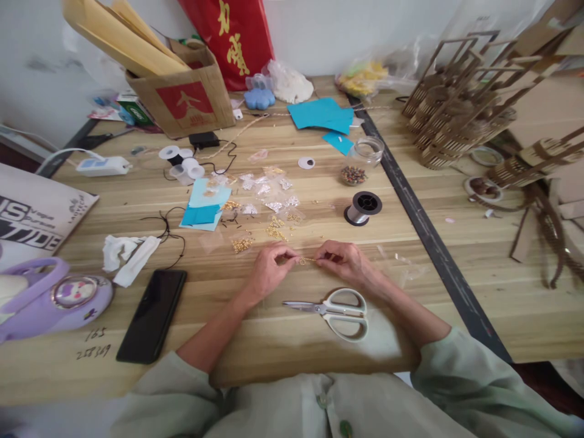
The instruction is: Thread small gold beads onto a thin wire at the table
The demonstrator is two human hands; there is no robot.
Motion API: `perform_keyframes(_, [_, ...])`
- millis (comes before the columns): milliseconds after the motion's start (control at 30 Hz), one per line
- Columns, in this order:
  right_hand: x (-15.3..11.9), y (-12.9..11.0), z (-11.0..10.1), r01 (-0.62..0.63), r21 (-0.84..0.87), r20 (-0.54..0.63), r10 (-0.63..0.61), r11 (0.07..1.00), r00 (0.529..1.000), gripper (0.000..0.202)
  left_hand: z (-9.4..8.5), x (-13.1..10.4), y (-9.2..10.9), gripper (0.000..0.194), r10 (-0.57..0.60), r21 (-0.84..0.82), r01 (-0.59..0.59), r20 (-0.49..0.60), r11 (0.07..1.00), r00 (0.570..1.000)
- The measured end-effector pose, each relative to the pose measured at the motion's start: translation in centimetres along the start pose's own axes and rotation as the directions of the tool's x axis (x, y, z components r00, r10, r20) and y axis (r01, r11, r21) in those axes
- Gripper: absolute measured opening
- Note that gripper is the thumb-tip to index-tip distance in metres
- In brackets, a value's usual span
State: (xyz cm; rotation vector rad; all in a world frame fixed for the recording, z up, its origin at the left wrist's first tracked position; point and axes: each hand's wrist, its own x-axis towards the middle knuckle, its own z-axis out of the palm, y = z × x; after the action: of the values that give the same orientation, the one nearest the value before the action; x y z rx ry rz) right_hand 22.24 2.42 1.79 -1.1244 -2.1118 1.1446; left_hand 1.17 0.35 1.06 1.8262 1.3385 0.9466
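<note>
Between my two hands a small gold chain piece (308, 260) with a little ring at its left part is stretched just above the wooden table (255, 359). My left hand (274, 265) pinches its left end between thumb and finger. The right end is pinched by my right hand (340, 261). White-handled scissors (349, 314) lie just below, blades to the left. Gold beads (242, 244) sit in a small pile left of my left hand, and more gold pieces (275, 230) lie above it. A spool of thin wire (364, 208) stands beyond my right hand.
A black phone (152, 316) and a lilac object (55, 298) are at the left. Blue cards (201, 215), small bags (269, 188) and a bead jar (360, 161) lie farther back. Wooden baskets (451, 115) stand at the right, beyond a black strip (424, 237).
</note>
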Motion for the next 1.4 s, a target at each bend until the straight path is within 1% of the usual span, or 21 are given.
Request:
perform_keyframes(200, [0.1, 0.7, -0.1, -0.032, -0.162, 0.015, 0.035, 0.986, 0.999, 0.01, 0.2, 0.1, 0.0, 0.009, 0.035, 0.082, -0.034, -0.001, 0.996, 0.999])
perform_keyframes(400, [-0.1, 0.8, -0.6, 0.022, -0.298, 0.053, -0.007, 0.954, 0.999, 0.01, 0.6, 0.2, -0.4, 0.008, 0.062, 0.192, -0.073, 0.06, 0.979, 0.996])
perform_keyframes(567, [-0.1, 0.7, -0.7, 0.047, -0.358, 0.063, -0.026, 0.933, 0.998, 0.014, 0.4, 0.2, -0.8, 0.007, 0.06, 0.21, -0.072, 0.066, 0.975, 0.996])
perform_keyframes(633, [-0.1, 0.4, -0.6, 0.044, -0.324, 0.061, -0.025, 0.945, 0.998, 0.013, 0.3, 0.2, -0.9, 0.009, 0.06, 0.209, -0.073, 0.068, 0.975, 0.996])
perform_keyframes(767, [0.2, -0.2, -0.2, 0.037, -0.162, 0.052, -0.029, 0.986, 0.998, 0.012, -0.2, 0.3, -0.9, 0.009, 0.073, 0.209, -0.085, 0.062, 0.974, 0.995])
perform_keyframes(900, [0.5, -0.7, 0.3, -0.042, -0.035, 0.027, 0.042, 0.999, 0.999, 0.012, -0.7, 0.4, -1.1, 0.008, 0.073, 0.227, -0.076, 0.021, 0.971, 0.997])
perform_keyframes(1000, [0.7, -0.8, 0.7, -0.056, 0.05, 0.011, 0.056, 0.997, 0.998, 0.012, -1.1, 0.5, -1.3, 0.01, 0.058, 0.229, -0.056, 0.001, 0.972, 0.998])
perform_keyframes(1233, [1.0, -0.1, 1.5, -0.053, 0.086, 0.012, 0.052, 0.995, 0.999, 0.013, -1.6, 0.7, -1.3, 0.009, 0.046, 0.222, -0.041, -0.018, 0.974, 0.999])
perform_keyframes(1400, [1.1, 0.0, 1.7, -0.055, 0.06, 0.011, 0.054, 0.997, 0.998, 0.014, -1.9, 0.8, -1.5, 0.009, 0.033, 0.234, -0.021, -0.046, 0.972, 0.998])
